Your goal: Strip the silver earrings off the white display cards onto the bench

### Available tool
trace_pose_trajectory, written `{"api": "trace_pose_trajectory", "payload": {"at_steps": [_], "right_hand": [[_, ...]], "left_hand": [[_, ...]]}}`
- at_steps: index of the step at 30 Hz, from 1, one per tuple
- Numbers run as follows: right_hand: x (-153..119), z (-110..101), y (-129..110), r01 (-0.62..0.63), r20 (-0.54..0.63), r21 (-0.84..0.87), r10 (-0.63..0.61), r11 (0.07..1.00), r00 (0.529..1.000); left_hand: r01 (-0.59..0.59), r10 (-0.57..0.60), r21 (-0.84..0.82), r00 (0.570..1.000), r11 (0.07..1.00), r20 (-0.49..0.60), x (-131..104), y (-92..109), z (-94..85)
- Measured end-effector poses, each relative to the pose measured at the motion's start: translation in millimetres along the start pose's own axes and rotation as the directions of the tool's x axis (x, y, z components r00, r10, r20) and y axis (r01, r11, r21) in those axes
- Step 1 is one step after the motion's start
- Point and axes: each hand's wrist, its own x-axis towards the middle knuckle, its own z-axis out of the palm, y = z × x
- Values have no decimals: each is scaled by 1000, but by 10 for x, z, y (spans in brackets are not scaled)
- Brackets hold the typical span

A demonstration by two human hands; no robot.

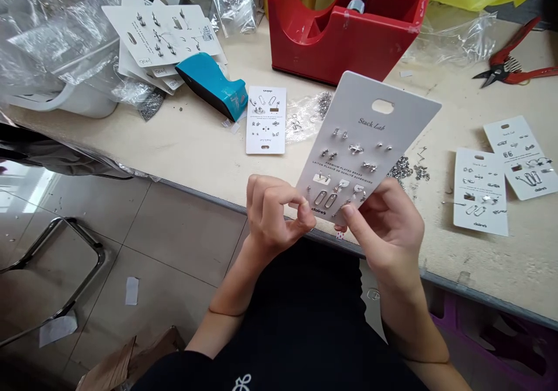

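Note:
A white Stack Lab earring card (344,147), set with several small silver pieces, is tilted up over the table's front edge. My right hand (387,228) grips its lower right edge, the thumb on the front and the fingers behind. At the card's lower left corner is my left hand (279,211), its fingers curled and thumb and forefinger pinched together; what they hold, if anything, is too small to tell. Flat on the table beyond lies a smaller earring card (266,119). Two more cards, one (480,193) partly beside the other (521,158), lie at the right.
A red tape dispenser (340,36) stands at the back, near a teal tool (213,83). Stacked cards (161,33) and plastic bags (65,36) fill the left. Red-handled cutters (505,68) lie far right. Loose metal pieces (403,170) are behind my right hand.

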Motion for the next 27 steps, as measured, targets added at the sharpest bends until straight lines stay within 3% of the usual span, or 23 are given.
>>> {"api": "trace_pose_trajectory", "payload": {"at_steps": [3,6,11,14,16,21,24,27], "right_hand": [[-2,1,5,12,-8,-5,-12,1000,1000],[-5,-1,13,30,-10,-13,-30,999,999],[16,-21,17,56,1,-38,-56,998,998],[37,-38,28,50,19,-24,-50,998,999],[46,-48,41,56,34,-14,-56,998,998],[43,-76,58,84,23,-68,-83,994,996],[34,-105,68,140,28,-145,-138,979,990],[34,-139,102,284,50,-208,-280,936,959]], "left_hand": [[73,-74,-65,997,995,-4,-34,9,-8],[256,-249,-190,967,948,60,-54,16,-33],[561,-442,-385,823,733,357,-35,61,-120],[664,-490,-421,744,618,455,-4,94,-167],[699,-500,-438,712,565,492,8,104,-184],[708,-496,-484,706,514,506,3,104,-193],[681,-459,-501,732,534,504,0,102,-203],[633,-412,-502,770,589,488,-5,101,-217]]}}
